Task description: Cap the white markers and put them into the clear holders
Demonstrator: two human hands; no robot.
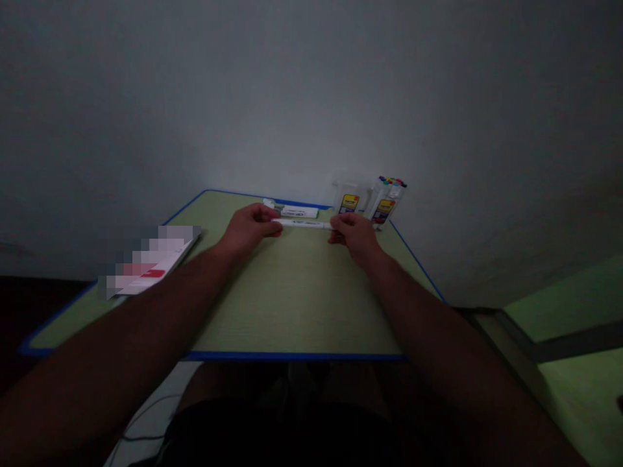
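A white marker (304,224) with dark print along its barrel lies crosswise between my hands, above the far part of the table. My left hand (250,227) is closed on its left end, thumb and fingers pinching it. On the other end, my right hand (355,235) pinches it between thumb and fingertips. Just behind it, several white markers (299,212) lie on the tabletop, partly hidden by the held one. Past my right hand stand a clear plastic case (349,194) with a yellow label and a second case (387,202) filled with markers with coloured ends.
The pale table (292,305) has a blue edge and stands against a grey wall (302,97). At its left side lies a white box or booklet (158,266) with red marks, partly blurred out. A cable (146,421) hangs below at the left.
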